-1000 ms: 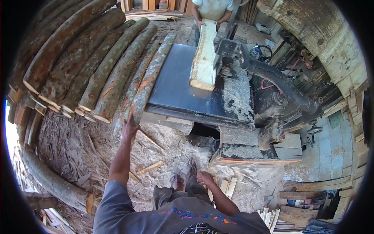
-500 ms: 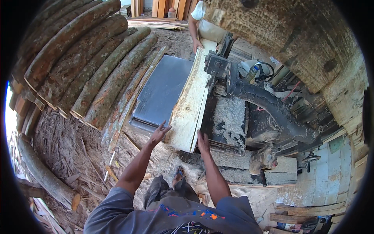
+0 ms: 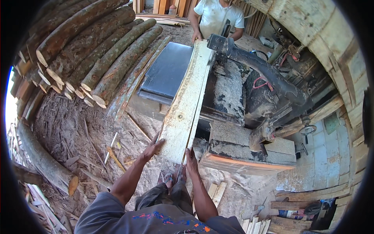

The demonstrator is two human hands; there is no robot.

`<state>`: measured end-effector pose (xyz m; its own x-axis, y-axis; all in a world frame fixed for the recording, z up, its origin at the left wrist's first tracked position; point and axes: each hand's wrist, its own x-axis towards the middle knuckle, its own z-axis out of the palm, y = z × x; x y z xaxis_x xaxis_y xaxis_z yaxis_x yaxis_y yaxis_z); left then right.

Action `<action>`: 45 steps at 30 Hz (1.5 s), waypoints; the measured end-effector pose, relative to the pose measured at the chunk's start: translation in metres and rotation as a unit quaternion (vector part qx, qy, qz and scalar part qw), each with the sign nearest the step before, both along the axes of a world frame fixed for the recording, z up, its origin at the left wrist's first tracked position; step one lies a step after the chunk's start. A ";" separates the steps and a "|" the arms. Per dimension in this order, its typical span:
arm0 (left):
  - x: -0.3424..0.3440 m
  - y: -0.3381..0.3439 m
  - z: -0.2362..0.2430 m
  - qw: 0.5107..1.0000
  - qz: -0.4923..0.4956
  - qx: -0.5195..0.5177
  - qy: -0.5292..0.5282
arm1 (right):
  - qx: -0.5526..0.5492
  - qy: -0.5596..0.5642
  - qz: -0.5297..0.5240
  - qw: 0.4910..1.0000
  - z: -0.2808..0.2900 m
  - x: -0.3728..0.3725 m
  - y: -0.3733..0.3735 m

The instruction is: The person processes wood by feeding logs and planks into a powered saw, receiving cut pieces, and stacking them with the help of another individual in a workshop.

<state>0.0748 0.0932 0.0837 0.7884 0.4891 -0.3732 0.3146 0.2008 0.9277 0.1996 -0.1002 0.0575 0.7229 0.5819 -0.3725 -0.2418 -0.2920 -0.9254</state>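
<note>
Logs [image 3: 89,45] stacked at left, dark surface [image 3: 167,70] overlain by pale board [image 3: 180,105], its near end overhanging, left edge held by half-closed left grip [image 3: 151,149], right edge touched by right grip [image 3: 191,160], whose closure cannot be told.

Machine arm [image 3: 272,74] obstacle right of plank [image 3: 183,105]

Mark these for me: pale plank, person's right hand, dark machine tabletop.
Pale plank [image 3: 184,103]: head view, middle of its upper face.
Right hand [image 3: 191,159]: head view, back of the hand.
Dark machine tabletop [image 3: 166,71]: head view, bare surface left of the plank.
</note>
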 end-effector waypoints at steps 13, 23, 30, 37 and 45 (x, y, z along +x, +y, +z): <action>-0.218 -0.142 -0.018 0.997 -0.023 0.074 -0.019 | 0.089 -0.068 -0.023 0.993 -0.033 -0.219 -0.142; -0.335 -0.234 -0.015 0.968 0.092 -0.233 0.015 | -0.026 0.080 -0.029 0.996 -0.027 -0.370 -0.333; -0.288 -0.216 -0.012 0.931 0.213 -0.293 -0.050 | -0.126 0.247 -0.319 0.907 -0.049 -0.322 -0.412; -0.020 -0.013 -0.039 0.959 0.124 -0.231 -0.104 | -0.580 0.140 -0.224 0.771 -0.078 -0.307 -0.390; 0.125 -0.170 -0.115 0.981 -0.046 -0.159 -0.105 | -0.665 0.053 -0.072 0.742 -0.041 -0.419 -0.486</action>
<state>0.2002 -0.0767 -0.0311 0.8998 0.2963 -0.3201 0.1540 0.4707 0.8687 -0.2192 -0.5862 0.0164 0.6672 -0.4310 -0.6075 -0.4101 -0.8934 0.1835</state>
